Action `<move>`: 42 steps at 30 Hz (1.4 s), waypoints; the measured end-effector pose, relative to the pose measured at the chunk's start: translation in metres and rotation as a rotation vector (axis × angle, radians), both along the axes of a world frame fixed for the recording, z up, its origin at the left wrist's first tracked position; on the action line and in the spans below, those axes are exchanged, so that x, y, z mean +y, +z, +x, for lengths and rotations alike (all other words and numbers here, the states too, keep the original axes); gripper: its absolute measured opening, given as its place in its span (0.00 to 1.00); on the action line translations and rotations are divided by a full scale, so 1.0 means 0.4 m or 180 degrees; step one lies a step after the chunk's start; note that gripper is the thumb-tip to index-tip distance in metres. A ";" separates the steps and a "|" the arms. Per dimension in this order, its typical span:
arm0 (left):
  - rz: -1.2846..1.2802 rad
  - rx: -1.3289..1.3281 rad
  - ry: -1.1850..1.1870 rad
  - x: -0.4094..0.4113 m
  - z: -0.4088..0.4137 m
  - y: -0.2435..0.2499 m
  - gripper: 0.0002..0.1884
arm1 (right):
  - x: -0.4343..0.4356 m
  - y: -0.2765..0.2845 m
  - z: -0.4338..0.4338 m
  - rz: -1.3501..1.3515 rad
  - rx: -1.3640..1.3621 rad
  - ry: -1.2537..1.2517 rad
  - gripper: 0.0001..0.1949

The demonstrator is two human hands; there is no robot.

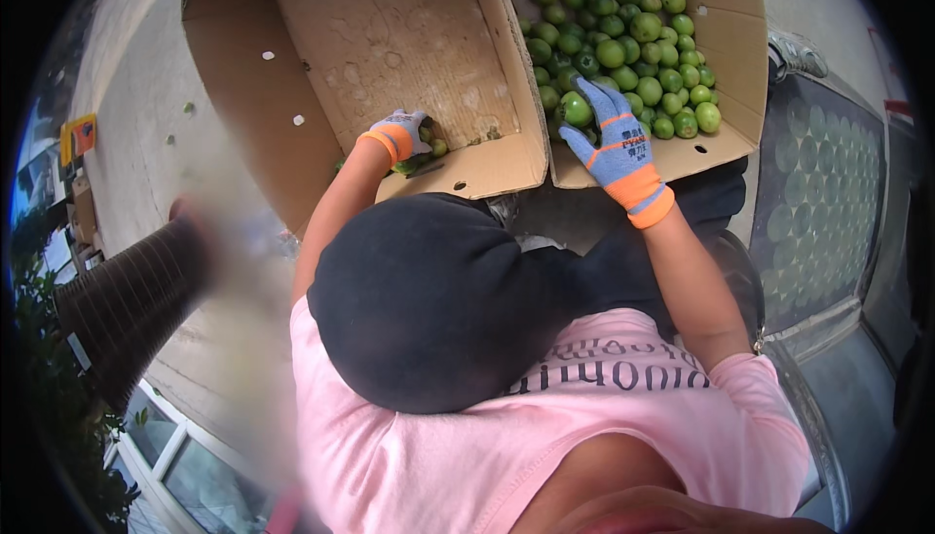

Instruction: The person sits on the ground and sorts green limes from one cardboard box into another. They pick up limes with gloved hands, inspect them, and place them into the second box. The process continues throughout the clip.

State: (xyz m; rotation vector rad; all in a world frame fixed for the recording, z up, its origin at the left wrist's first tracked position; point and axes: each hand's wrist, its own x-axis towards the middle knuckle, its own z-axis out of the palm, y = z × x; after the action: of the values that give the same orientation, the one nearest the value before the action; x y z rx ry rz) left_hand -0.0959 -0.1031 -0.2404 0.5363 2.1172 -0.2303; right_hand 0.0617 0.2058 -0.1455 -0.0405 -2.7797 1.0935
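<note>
Round green fruits, apparently green tomatoes (610, 53), fill much of the right cardboard box (730, 45). My right hand (612, 141), in a grey-blue and orange knit glove, reaches over the box's near side. Its thumb and fingers curve around a green tomato (575, 109) at the pile's near left edge. Inside the left cardboard box (409, 37), my gloved left hand (400, 137) is low by the near wall. A few green fruits (438, 147) lie at and under its fingers, which are partly hidden, so its grip is unclear.
Both boxes stand side by side before my knees. A tall brown ribbed stack (139, 300) rises at the left, and a dark panel with pale discs (818, 198) is at the right. A shoe (800, 56) shows beside the right box. Small green bits (188, 107) lie on the concrete.
</note>
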 end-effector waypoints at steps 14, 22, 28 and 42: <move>0.3264 -0.1209 0.3013 0.044 -0.022 0.209 0.21 | 0.030 0.028 0.047 -0.0551 0.0184 -0.0410 0.29; 0.3674 -0.2947 0.2338 0.152 0.059 0.451 0.16 | -0.116 0.171 -0.007 -0.0623 0.0579 0.0693 0.31; 0.3235 -0.2974 0.2415 0.155 0.074 0.443 0.20 | -0.106 0.130 0.008 -0.0474 0.0569 0.0643 0.30; 0.0584 -0.0190 -0.0613 0.031 -0.010 0.026 0.25 | 0.221 -0.026 0.085 0.0927 0.0501 -0.1045 0.30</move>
State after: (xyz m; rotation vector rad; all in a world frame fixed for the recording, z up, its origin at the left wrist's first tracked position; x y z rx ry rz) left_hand -0.0998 -0.0909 -0.2301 0.8472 2.0404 -0.1267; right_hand 0.0958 0.2943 -0.1557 -0.3464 -2.6352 0.5835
